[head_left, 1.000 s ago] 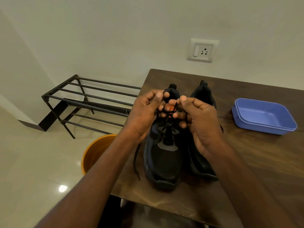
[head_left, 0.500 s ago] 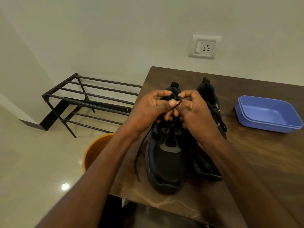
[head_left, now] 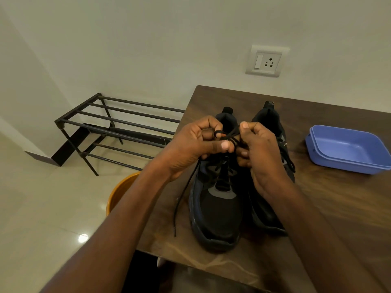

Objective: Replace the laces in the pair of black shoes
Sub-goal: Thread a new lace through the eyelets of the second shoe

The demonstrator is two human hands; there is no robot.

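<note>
Both hands pinch thin black lace [head_left: 229, 137]: left hand [head_left: 195, 144], right hand [head_left: 259, 149] | frame centre, over left black mesh shoe [head_left: 215, 208] | risk: your pinch slackens, loops slip, bow unravels

shoes [head_left: 218, 210]: black | lace [head_left: 182, 199]: black | tub [head_left: 347, 149]: blue | bucket [head_left: 120, 191]: orange | table [head_left: 338, 208]: dark woodgrain

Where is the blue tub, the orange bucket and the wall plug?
blue tub [head_left: 347, 163]: head view, on its near outer wall.
orange bucket [head_left: 118, 192]: head view, on its inner wall.
wall plug [head_left: 267, 61]: head view, on its white faceplate.
</note>
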